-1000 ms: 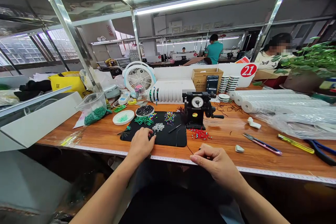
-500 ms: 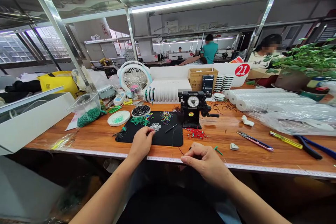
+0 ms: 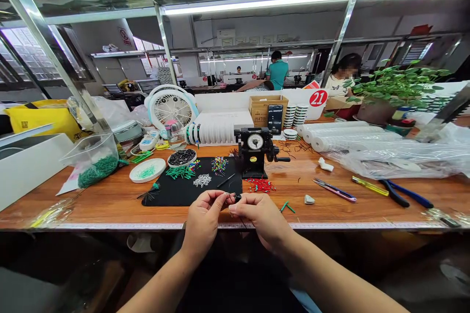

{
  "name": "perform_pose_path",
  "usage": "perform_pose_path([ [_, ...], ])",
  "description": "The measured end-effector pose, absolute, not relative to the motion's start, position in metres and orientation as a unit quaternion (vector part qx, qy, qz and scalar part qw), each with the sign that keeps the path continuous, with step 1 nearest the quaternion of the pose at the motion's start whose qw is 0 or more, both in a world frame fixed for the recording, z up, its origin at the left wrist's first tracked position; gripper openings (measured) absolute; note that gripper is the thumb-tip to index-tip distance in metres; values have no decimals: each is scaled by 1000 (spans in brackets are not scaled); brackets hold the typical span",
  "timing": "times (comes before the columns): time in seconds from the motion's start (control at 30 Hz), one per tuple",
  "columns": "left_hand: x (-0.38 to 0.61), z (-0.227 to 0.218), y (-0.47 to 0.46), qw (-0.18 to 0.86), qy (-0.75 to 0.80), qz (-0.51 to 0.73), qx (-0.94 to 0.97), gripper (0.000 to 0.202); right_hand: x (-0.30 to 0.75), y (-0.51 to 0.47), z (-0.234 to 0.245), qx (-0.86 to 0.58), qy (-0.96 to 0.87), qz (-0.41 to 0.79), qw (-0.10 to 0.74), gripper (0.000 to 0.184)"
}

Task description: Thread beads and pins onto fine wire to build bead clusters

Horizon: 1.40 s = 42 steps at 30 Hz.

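Left hand (image 3: 203, 217) and right hand (image 3: 257, 215) pinch a thin dark wire (image 3: 235, 198).

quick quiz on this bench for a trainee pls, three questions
1. What do the left hand and right hand hold over the flat black mat? A) a pair of scissors B) a small dark wired piece C) a screwdriver
2. True or false: the small red pieces lie on the flat black mat.
3. Fill in: the round white dish holds ___ pieces.

Key: 1 B; 2 false, they lie on the orange wooden bench; 3 green
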<state>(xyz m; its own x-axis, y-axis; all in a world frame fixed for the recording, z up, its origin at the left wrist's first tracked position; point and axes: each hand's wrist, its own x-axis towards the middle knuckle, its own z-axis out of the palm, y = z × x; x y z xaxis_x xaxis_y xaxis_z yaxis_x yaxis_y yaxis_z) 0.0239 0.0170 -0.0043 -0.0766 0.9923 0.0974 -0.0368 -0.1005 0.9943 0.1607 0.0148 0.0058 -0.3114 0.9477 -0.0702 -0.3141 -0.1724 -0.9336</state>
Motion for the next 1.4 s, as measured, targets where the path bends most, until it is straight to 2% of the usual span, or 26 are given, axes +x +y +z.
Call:
perform_pose_path([
  [0.23,26,-5,15,451,484,557,502,21,161,15,5,-355,-442,673,475,27],
  [0.5,26,-7,15,443,481,559,509,19,163,16,3,-327,-433,694,472,17],
  [0.77,25,-9,14,415,486,553,535,18,165,15,8,-337,-415,716,449,21],
  [0.83,25,-11,13,388,483,551,559,16,165,16,8,-346,-436,695,455,21],
  [1.03,26,-18,14,298,458,530,648,12,170,22,6,-438,-565,529,457,20],
  [1.3,35,-13,15,299,419,498,698,15,172,21,-5,-334,-471,620,531,24],
  [1.4,40,-10,18,295,407,488,713,15,174,21,-11,-352,-443,611,554,23],
])
